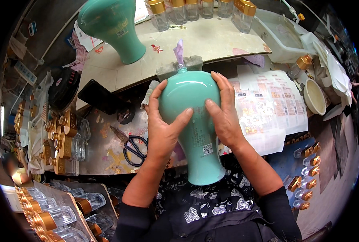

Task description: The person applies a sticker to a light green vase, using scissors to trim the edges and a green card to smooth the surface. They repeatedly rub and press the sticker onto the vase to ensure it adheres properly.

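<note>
A large pale-green ceramic vase (193, 90) tilts in front of me, its broad shoulder away and its foot near my apron. Along its left side my left hand (163, 117) grips it, thumb on the front. On the other side my right hand (226, 115) is wrapped round the shoulder, its thumb likewise on the front. Between the thumbs runs a dark printed decal (197, 117), with a square code decal (207, 149) lower down. A lilac strip (178, 52) sticks up from the vase's narrow neck, beside a grey cloth (193, 63).
Another green vase (127, 36) stands on the far board. Gold-capped glass bottles (159, 18) line the back; more fill crates at lower left. Black-handled scissors (133, 151) and a black phone (96, 97) lie left. Decal sheets (268, 105) and a white bowl (314, 97) are right.
</note>
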{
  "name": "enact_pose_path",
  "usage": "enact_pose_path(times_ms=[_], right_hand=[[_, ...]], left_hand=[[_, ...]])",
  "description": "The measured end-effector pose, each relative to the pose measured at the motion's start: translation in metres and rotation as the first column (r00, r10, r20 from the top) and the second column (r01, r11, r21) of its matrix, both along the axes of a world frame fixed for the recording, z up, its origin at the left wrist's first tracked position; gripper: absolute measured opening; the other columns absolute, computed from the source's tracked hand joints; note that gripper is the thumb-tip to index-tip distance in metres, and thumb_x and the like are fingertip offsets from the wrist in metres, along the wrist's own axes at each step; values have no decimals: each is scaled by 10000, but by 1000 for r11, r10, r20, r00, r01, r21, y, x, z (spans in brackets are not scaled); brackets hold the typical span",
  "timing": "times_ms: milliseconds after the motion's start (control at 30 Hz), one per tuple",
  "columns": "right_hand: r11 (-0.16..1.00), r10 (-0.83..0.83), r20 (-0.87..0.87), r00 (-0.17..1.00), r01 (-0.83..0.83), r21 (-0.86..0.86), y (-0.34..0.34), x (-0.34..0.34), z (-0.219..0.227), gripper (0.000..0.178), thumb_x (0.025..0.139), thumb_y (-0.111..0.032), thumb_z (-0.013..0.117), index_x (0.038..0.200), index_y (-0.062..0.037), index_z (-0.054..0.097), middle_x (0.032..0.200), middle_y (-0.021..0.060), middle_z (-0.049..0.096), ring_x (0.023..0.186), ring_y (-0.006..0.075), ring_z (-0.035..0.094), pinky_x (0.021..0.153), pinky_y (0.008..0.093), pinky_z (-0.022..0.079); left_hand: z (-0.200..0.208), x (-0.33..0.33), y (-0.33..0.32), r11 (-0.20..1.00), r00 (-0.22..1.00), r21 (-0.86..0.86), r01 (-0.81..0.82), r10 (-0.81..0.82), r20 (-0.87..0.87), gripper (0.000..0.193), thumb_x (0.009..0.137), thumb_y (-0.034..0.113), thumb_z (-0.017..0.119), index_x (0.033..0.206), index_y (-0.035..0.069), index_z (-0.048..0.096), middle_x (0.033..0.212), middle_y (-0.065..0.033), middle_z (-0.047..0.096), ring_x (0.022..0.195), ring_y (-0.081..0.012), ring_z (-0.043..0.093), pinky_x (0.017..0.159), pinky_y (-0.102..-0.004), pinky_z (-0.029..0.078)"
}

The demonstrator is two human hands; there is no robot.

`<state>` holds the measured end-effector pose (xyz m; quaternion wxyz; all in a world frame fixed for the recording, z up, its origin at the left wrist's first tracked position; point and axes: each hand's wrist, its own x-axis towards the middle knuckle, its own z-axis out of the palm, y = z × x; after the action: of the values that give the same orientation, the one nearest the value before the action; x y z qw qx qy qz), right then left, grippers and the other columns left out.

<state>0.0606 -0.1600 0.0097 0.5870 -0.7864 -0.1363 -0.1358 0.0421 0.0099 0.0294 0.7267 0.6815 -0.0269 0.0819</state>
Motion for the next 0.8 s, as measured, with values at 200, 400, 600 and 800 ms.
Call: enact_pose_path(times_ms=[200, 400, 600, 800], right_hand=[[992, -48, 62, 997, 55, -117, 2, -3, -1, 710, 931, -317, 615, 1509, -34, 316, 1524, 248, 274, 1447, 393, 263, 1188, 473, 227], [1000, -5, 17, 1000, 6, -17, 0, -1, -1, 735, 904, -317, 655, 1506, -56, 326, 1526, 253, 267, 1444, 401, 266, 1183, 480, 236], [990, 75, 2, 997, -74, -120, -25, 11, 22, 666, 836, -282, 732, 1408, -59, 475, 1457, 203, 413, 1388, 351, 390, 1157, 431, 314], [977, 177, -154, 972, -193, -93, -28, 19, 42, 675, 797, -247, 775, 1390, -69, 506, 1404, 122, 497, 1328, 263, 475, 1125, 399, 378]], left_hand=[[3, -1, -4, 999, 1000, -33, 5, -5, -8, 783, 820, 149, 801, 1478, 80, 383, 1349, -140, 448, 1236, -229, 501, 1048, -363, 450], [-1, 0, -1, 1000, 1000, 0, -1, 1, 11, 767, 828, 126, 788, 1476, 80, 382, 1354, -135, 460, 1219, -226, 521, 1038, -358, 461], [9, -3, -5, 997, 998, -81, 14, -19, -54, 805, 804, 113, 786, 1484, 68, 358, 1382, -119, 477, 1260, -230, 504, 1081, -378, 423], [7, -1, -4, 999, 998, -32, 0, -1, -55, 807, 805, 127, 787, 1485, 67, 357, 1383, -122, 474, 1264, -231, 502, 1079, -375, 423]])
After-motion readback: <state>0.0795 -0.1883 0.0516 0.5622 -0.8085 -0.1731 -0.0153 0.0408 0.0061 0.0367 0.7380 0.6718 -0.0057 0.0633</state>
